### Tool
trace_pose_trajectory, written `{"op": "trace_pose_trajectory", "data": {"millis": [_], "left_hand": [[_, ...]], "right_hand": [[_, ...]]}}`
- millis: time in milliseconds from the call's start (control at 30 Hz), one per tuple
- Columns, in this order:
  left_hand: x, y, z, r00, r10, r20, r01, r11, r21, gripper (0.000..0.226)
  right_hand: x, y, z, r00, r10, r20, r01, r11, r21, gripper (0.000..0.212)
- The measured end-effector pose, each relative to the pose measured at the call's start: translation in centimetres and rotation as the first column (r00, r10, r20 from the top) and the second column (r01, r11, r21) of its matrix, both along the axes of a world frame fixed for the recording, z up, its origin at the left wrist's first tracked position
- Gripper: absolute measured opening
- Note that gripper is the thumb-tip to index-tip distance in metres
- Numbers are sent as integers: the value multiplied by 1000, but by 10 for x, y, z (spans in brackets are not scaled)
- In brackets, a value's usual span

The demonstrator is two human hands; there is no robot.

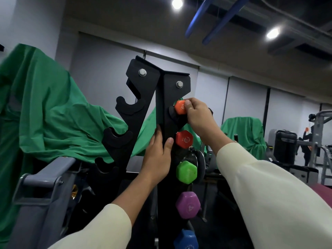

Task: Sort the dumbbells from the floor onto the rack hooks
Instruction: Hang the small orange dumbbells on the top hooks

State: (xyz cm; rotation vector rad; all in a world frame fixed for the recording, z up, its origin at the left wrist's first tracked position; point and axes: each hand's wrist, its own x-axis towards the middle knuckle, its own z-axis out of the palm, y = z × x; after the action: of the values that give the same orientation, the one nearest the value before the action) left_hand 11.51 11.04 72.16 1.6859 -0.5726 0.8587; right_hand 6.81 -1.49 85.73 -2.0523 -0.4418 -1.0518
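Orange dumbbell (180,107) at top hook of black rack (166,105), only near hex end visible, long axis running away from camera. Right hand (197,116) fingers clamped on it. Left hand (158,155) fingers wrapped round rack upright below. Blue dumbbell (186,239) cut off at frame bottom.

A gym interior is indicated by a black dumbbell rack (161,105), coloured hexagonal dumbbells (186,172), and weight machines (285,146) seen far right.
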Motion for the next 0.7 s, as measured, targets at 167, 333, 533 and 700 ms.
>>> {"op": "trace_pose_trajectory", "data": {"millis": [167,333,533,700], "left_hand": [[-4,3,2,1000,16,20,-16,1000,26,67],[-1,6,1,1000,3,28,-4,999,37,68],[2,5,1,999,-6,34,5,1000,25,84],[3,3,0,1000,-16,16,15,1000,22,85]], "right_hand": [[1,8,-5,996,-76,38,76,997,19,31],[5,11,-8,1000,-1,14,-2,988,157,29],[7,10,-11,993,113,-28,-101,956,276,27],[4,0,-10,977,186,-101,-157,956,248,30]]}}
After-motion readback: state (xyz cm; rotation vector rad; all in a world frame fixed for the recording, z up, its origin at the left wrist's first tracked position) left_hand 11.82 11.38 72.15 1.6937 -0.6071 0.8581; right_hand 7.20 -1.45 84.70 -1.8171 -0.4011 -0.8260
